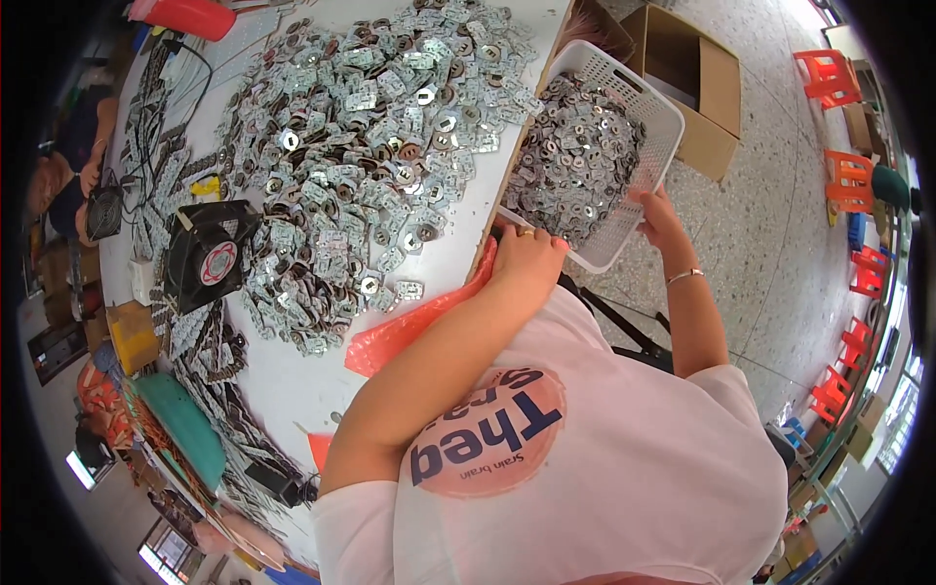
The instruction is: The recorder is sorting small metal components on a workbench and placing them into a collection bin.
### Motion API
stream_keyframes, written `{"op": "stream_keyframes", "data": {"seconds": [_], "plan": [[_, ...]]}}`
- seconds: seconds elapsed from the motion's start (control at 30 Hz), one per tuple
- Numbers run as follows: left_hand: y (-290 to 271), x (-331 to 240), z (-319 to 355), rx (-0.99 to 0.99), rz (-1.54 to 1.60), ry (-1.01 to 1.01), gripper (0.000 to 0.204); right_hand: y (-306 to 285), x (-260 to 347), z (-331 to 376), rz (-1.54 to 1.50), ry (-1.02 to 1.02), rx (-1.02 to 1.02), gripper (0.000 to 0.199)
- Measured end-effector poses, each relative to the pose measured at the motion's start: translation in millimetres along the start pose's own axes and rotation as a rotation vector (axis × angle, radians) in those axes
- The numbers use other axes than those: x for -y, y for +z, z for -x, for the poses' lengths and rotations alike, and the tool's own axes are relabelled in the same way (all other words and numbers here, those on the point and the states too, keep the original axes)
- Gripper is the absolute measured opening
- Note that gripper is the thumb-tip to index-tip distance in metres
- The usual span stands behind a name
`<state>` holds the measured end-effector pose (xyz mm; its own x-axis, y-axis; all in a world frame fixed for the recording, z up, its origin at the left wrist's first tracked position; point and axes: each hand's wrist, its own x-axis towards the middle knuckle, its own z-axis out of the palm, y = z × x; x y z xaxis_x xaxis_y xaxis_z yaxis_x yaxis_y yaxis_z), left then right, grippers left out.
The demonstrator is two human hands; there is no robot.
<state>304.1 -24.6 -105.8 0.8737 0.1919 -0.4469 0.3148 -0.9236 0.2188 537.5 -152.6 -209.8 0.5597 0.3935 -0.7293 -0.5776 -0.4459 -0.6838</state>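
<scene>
A white perforated plastic basket (pixel 666 125) tilts off the table's right edge, filled with small round metal parts (pixel 585 146). My left hand (pixel 531 255) is closed at the basket's near-left corner, its fingers partly hidden from view. On the right side, my right hand (pixel 660 218) grips the basket's rim, thumb over the edge. A broad heap of similar flat metal parts (pixel 361 166), round and rectangular, covers much of the white table. Red plastic wrap (pixel 409 327) lies along the table edge beneath my left forearm.
A black fan (pixel 210 255) stands left of the heap, among cables and strips of parts. An open cardboard box (pixel 717 93) sits on the floor beyond the basket. Red stools (pixel 846 180) line the far right. Another person (pixel 83 146) is at the far left.
</scene>
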Motion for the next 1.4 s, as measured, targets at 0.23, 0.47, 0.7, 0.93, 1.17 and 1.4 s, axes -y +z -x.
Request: {"op": "stream_keyframes", "data": {"seconds": [0.23,0.47,0.7,0.93,1.17,1.4], "plan": [[26.2,-16.6,35.5,-0.278,0.876,-0.179,0.06,-19.9,-11.6,-6.4,-0.218,-0.036,0.203,0.055],[8.5,-4.4,31.7,0.047,2.001,-0.915,0.113,-14.8,8.3,38.1,-0.217,-0.043,0.187,0.051],[20.1,-10.8,23.3,-0.231,2.04,-1.066,0.097,-26.3,19.6,75.4,-0.28,-0.022,0.206,0.048],[36.7,-16.6,27.9,-0.168,2.348,-0.765,0.035,-8.7,41.5,109.2,-0.139,-0.073,0.19,0.049],[16.0,-11.2,56.2,-0.324,2.477,-0.977,0.019,16.8,30.5,102.0,0.079,-0.074,0.219,0.044],[29.5,-12.0,66.1,-0.408,2.483,-0.924,0.024,35.1,46.1,110.3,0.297,-0.332,0.078,0.048]]}}
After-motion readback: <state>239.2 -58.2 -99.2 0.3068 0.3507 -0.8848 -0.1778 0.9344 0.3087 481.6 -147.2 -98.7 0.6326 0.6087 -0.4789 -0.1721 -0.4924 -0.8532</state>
